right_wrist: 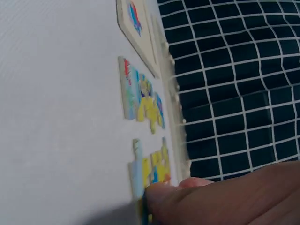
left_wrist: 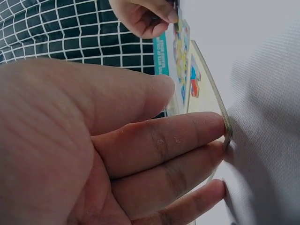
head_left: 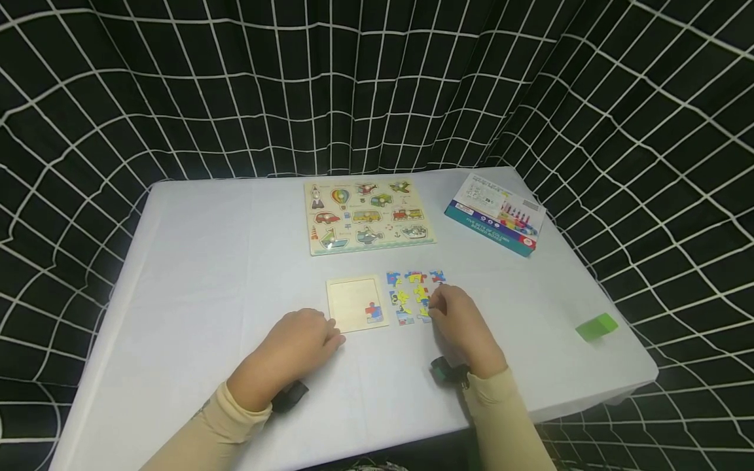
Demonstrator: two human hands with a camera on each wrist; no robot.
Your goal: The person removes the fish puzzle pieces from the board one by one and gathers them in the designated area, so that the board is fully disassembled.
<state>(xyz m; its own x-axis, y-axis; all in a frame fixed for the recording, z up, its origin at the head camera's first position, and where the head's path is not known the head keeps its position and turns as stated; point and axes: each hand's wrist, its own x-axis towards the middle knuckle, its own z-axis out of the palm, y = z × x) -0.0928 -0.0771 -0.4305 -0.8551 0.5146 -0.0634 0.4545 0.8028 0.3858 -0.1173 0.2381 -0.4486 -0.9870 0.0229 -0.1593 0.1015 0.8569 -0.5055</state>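
Note:
A shallow wooden puzzle tray (head_left: 347, 297) lies on the table with one red-and-blue jigsaw piece (head_left: 374, 312) in its lower right corner. My left hand (head_left: 306, 343) touches the tray's near left corner; in the left wrist view its fingers (left_wrist: 173, 140) are fairly straight, with the thumb apart from them. Right of the tray, several loose jigsaw pieces (head_left: 402, 297), blue and yellow, lie in rows. At their right side, my right hand (head_left: 462, 320) pinches a jigsaw piece (right_wrist: 145, 206) between thumb and fingertips. The fingers hide most of that piece.
Behind the tray lies a wooden peg board (head_left: 368, 216) with vehicle pictures. A box (head_left: 497, 212) with teal sides stands at the back right. Near the table's right edge is a green block (head_left: 597, 327). Black cloth with a white grid (head_left: 330, 85) surrounds the white-covered table (head_left: 194, 261).

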